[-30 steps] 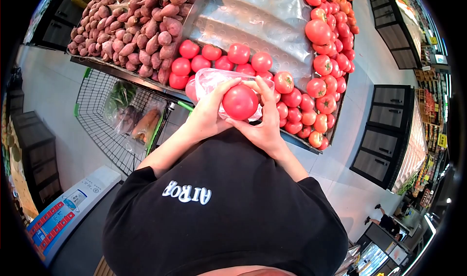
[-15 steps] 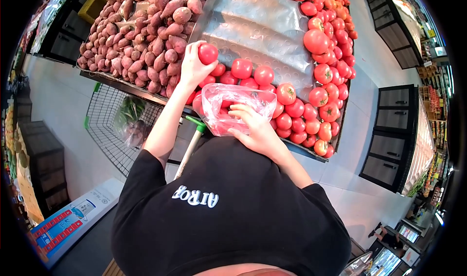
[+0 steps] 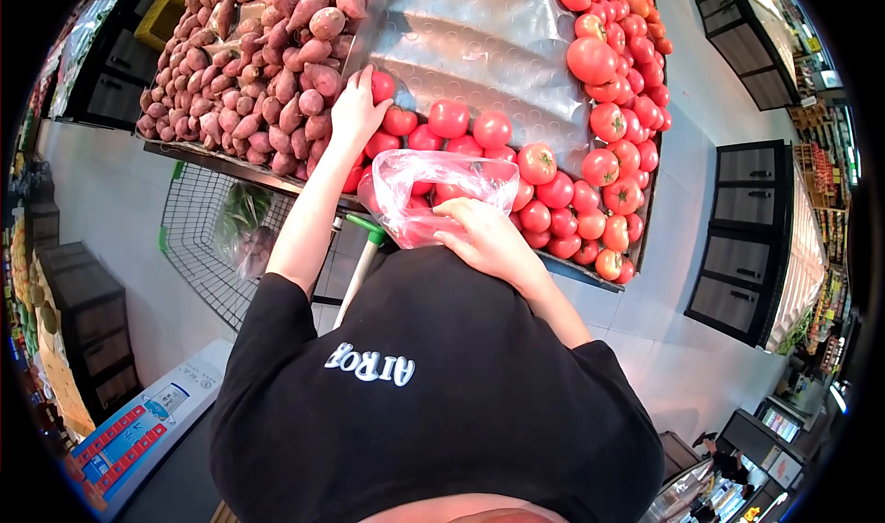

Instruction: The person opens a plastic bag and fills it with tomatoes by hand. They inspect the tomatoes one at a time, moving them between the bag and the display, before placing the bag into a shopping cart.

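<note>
My left hand (image 3: 356,113) is closed round a red tomato (image 3: 383,86) at the upper left corner of the tomato display, beside the sweet potatoes. My right hand (image 3: 483,233) pinches the near edge of a clear plastic bag (image 3: 406,217), which lies open in front of my body. Red shows through the film and in the bag's mouth. Several loose tomatoes (image 3: 449,118) lie just beyond the bag, and more (image 3: 590,60) run up the right side of the display.
Sweet potatoes (image 3: 267,108) are heaped at the upper left. A wire shopping cart (image 3: 198,246) with bagged greens (image 3: 244,211) stands at the left, its green-ended handle (image 3: 367,231) near my waist. Black cabinets (image 3: 742,237) stand at the right.
My left hand has moved slightly up and left with the tomato, which shows less beyond the fingers. My right hand stays at the bag, and the view has shifted a little.
</note>
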A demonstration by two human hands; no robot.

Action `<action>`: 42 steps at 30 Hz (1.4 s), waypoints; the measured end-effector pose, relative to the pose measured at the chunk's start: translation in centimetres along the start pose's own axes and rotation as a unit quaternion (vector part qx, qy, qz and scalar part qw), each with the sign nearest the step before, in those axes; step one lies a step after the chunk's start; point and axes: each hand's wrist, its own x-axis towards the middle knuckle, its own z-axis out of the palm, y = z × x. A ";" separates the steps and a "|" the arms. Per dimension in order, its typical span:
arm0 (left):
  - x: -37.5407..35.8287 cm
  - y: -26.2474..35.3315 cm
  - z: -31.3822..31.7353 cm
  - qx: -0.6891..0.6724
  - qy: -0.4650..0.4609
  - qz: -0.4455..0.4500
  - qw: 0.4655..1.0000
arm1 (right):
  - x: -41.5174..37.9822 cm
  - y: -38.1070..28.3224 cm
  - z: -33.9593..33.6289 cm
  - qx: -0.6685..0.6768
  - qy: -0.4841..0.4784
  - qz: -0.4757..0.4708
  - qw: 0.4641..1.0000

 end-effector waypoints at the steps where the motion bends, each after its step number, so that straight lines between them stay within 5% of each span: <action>1: 0.1 0.2 -0.4 -0.005 -0.011 -0.012 1.000 | 0.1 0.1 -0.1 -0.003 0.000 0.000 1.000; 5: -1.2 -0.1 -0.9 0.018 -0.002 0.004 1.000 | -0.2 1.3 0.0 -0.049 0.016 0.044 0.998; 9: -3.6 4.8 -5.9 -0.103 0.059 0.097 0.988 | -0.2 2.5 -0.3 -0.087 0.024 0.088 0.992; 14: -8.5 11.1 -10.1 -0.292 -0.088 0.208 0.929 | 3.2 -1.5 -4.6 -0.056 0.096 0.010 0.994; 15: -9.3 10.7 -9.7 -0.254 -0.176 0.196 0.930 | 4.3 -4.4 -6.2 -0.022 0.100 -0.023 0.995; 19: -12.0 11.0 -7.2 -0.206 -0.203 0.190 0.938 | 6.6 -15.5 -10.7 0.037 0.083 -0.259 0.961; 24: -12.4 11.9 -5.8 -0.029 -0.292 0.129 0.947 | 10.4 -26.9 -4.3 0.151 0.178 -0.201 0.951; 28: -12.3 12.2 -5.6 0.021 -0.322 0.096 0.942 | 8.8 -27.9 -3.8 0.206 0.194 -0.169 0.944; 30: -12.6 12.2 -5.8 0.010 -0.315 0.080 0.946 | 7.5 -26.9 -5.3 0.220 0.162 -0.166 0.947; 33: -13.2 10.9 -5.0 0.018 -0.144 0.159 0.977 | 6.7 -25.3 -6.7 0.233 0.105 -0.176 0.951; 36: -13.4 10.3 -6.0 0.035 -0.079 0.140 0.986 | 5.9 -24.2 -8.0 0.248 0.053 -0.185 0.949; 42: -13.1 10.3 -7.1 0.111 -0.119 0.144 0.976 | 6.2 -23.8 -9.1 0.266 0.008 -0.184 0.946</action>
